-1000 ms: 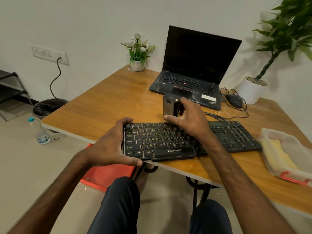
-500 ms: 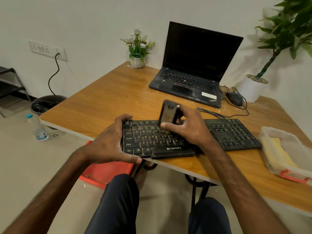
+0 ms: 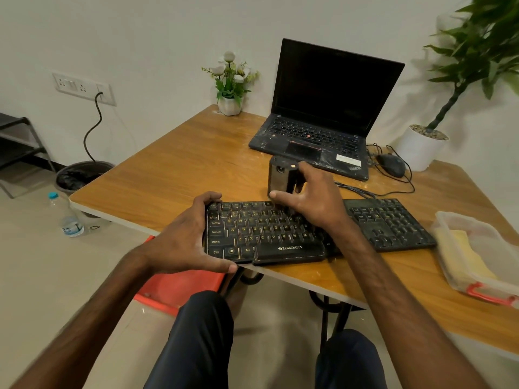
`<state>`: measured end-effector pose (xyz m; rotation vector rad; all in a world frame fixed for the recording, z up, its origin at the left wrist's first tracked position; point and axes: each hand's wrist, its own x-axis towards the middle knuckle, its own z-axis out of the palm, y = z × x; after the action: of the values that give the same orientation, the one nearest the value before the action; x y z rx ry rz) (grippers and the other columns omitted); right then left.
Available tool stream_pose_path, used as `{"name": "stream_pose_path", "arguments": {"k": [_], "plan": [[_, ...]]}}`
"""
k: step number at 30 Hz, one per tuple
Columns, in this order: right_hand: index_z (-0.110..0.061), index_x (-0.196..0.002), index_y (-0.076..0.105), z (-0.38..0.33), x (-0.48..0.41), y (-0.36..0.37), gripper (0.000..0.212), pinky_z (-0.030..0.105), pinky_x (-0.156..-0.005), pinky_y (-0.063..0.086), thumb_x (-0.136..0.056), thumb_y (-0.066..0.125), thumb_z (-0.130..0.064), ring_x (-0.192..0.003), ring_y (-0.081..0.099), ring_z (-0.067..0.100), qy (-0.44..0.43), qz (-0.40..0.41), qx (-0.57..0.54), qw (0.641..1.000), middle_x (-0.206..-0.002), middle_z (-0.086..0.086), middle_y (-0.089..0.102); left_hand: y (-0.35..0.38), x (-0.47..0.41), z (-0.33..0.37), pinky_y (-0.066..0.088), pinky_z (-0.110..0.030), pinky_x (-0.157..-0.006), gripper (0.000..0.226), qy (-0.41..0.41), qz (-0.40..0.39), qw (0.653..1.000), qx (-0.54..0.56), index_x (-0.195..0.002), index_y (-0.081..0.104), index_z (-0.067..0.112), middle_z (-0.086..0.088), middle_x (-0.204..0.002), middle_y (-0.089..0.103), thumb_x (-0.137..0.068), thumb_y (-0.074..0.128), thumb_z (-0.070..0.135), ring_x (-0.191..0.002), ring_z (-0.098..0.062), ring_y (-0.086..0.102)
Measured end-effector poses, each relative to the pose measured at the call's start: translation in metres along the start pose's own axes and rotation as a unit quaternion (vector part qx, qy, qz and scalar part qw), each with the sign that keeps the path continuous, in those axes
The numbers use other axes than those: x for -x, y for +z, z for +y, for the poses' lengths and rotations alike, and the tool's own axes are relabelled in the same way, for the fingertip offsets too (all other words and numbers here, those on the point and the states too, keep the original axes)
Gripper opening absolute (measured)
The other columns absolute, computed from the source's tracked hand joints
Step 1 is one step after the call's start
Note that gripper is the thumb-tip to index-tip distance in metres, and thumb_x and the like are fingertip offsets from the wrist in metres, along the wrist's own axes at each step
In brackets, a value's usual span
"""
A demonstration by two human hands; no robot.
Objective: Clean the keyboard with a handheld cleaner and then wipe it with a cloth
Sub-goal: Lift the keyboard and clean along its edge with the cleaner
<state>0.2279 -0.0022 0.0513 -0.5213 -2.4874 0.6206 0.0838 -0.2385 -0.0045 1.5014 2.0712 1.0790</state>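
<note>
Right hand [image 3: 311, 202] is gripping handheld cleaner [image 3: 278, 178] at 12 o'clock on keyboard [image 3: 269, 234]; left hand [image 3: 179, 238] is gripping its 9 o'clock end; wiping pending.

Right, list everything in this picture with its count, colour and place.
table: one, wooden, centre
keyboard: one, black, table's near edge
handheld cleaner: one, dark, upright at keyboard's far edge
laptop: one, black, open, far side
mouse: one, black, right of laptop
flower pot: one, white, left of laptop
potted plant: one, green, far right
box: one, clear, table's right
cloth: one, yellow, inside box
bottle: one, clear, floor left
bin: one, black, floor left
left hand: one, grips keyboard's left end
right hand: one, holds handheld cleaner
</note>
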Motion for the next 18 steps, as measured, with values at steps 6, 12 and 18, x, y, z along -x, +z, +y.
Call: {"name": "stream_pose_path", "arguments": {"k": [6, 12, 18], "plan": [[-0.022, -0.122, 0.06, -0.01, 0.0, 0.016, 0.063, 0.04, -0.079, 0.056, -0.072, 0.077, -0.056, -0.089, 0.061, 0.009, -0.03, -0.055, -0.019, 0.998, -0.106, -0.01, 0.067, 0.0, -0.001, 0.001, 0.038, -0.016, -0.107, 0.13, 0.005, -0.002, 1.0, -0.007, -0.146, 0.009, 0.042, 0.028, -0.135, 0.034, -0.046, 0.086, 0.071, -0.125, 0.01, 0.041], [-0.027, -0.111, 0.061, -0.012, -0.009, 0.011, 0.05, 0.023, -0.076, 0.051, -0.071, 0.083, -0.048, -0.09, 0.06, 0.001, -0.024, -0.042, -0.081, 0.996, -0.1, -0.016, 0.064, 0.0, 0.0, 0.001, 0.042, -0.026, -0.109, 0.128, 0.002, -0.003, 1.0, -0.008, -0.144, 0.009, 0.047, 0.025, -0.135, 0.037, -0.045, 0.088, 0.07, -0.125, 0.006, 0.043], [-0.02, -0.12, 0.06, -0.015, -0.014, 0.02, 0.058, 0.041, -0.078, 0.054, -0.076, 0.077, -0.053, -0.088, 0.059, 0.012, -0.039, -0.03, 0.059, 0.997, -0.105, -0.006, 0.067, 0.0, 0.0, -0.001, 0.042, -0.03, -0.11, 0.127, 0.005, 0.003, 1.0, -0.007, -0.142, 0.01, 0.049, 0.024, -0.137, 0.037, -0.045, 0.088, 0.071, -0.127, 0.003, 0.044]]}}
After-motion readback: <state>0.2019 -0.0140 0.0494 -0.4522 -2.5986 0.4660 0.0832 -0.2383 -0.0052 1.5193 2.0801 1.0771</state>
